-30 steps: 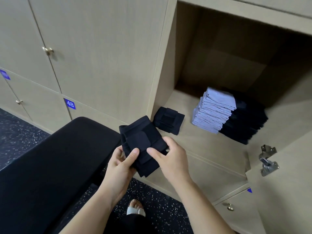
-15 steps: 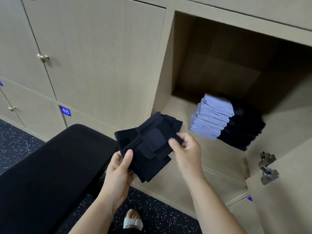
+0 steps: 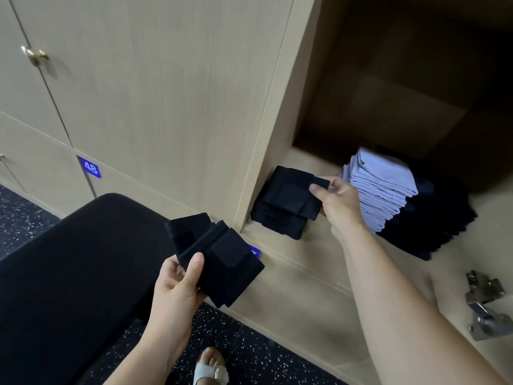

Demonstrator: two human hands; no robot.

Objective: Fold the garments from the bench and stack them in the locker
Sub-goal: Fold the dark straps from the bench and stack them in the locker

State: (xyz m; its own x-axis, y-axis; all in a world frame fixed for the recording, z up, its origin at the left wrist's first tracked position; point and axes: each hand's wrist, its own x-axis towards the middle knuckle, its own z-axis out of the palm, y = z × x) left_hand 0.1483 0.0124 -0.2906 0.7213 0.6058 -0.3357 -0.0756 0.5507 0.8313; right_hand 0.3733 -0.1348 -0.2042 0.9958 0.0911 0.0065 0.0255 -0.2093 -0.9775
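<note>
My left hand [image 3: 177, 284] grips a folded black garment [image 3: 219, 262] in front of the bench [image 3: 69, 273], below the locker opening. My right hand [image 3: 337, 202] reaches into the open locker [image 3: 280, 112] and pinches a second folded black garment [image 3: 293, 194] by its right edge. That piece rests on top of a small black pile [image 3: 277, 222] at the locker's front left corner. Behind my right hand stands a stack of light blue folded garments [image 3: 380, 187], with a dark folded stack [image 3: 435, 223] to its right.
Closed locker doors [image 3: 155, 87] with brass knobs fill the left; a blue tag reads 48 [image 3: 90, 167]. The open locker door's metal hinge [image 3: 485, 304] sticks out at the right. My sandalled foot [image 3: 212, 368] stands on the dark speckled floor [image 3: 249, 351].
The two hands have split the black bundle into two pieces. My right hand carried one into the locker onto the black pile; my left hand kept the other low by the bench.
</note>
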